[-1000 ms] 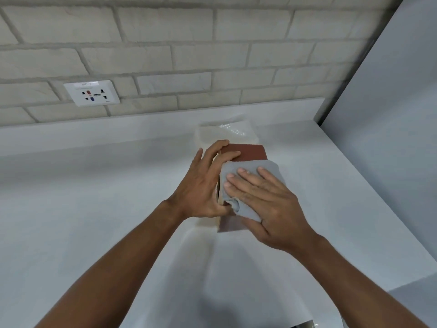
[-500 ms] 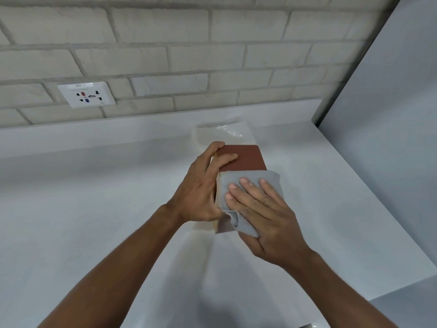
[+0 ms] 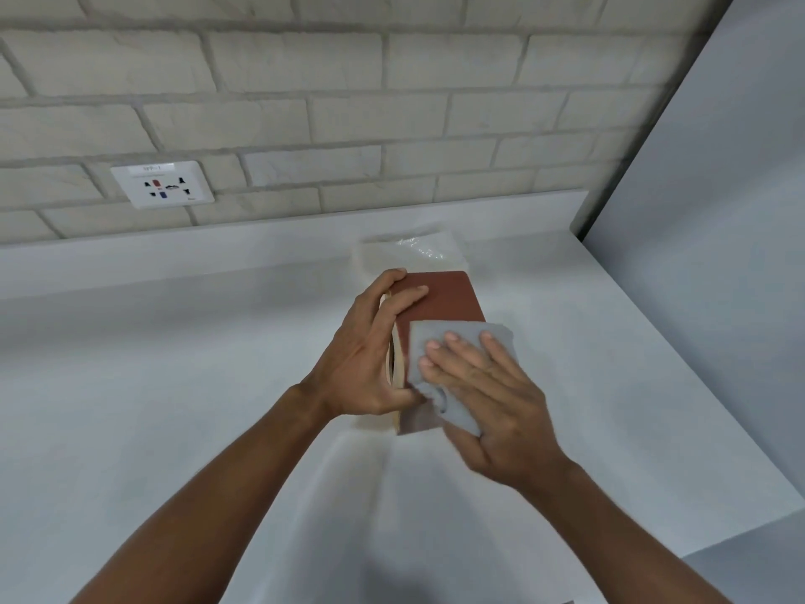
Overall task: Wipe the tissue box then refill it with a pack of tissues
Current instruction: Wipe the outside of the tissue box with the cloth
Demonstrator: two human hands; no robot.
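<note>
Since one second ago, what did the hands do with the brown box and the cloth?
The right hand slid the grey cloth a little down the brown tissue box, toward the person, so more brown shows. The left hand went on gripping the box's edge, and the tissue pack stayed behind it.

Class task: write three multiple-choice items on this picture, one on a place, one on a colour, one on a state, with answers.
1. Where is the pack of tissues? A) behind the tissue box B) inside it C) on the floor
2. What colour is the cloth? A) green B) grey C) yellow
3. What is the right hand doing? A) hanging idle B) pressing the cloth flat C) gripping a plug
Answers: 1A, its clear wrap shows beyond the box; 2B, plainly grey; 3B, it lies flat on the cloth.
</note>
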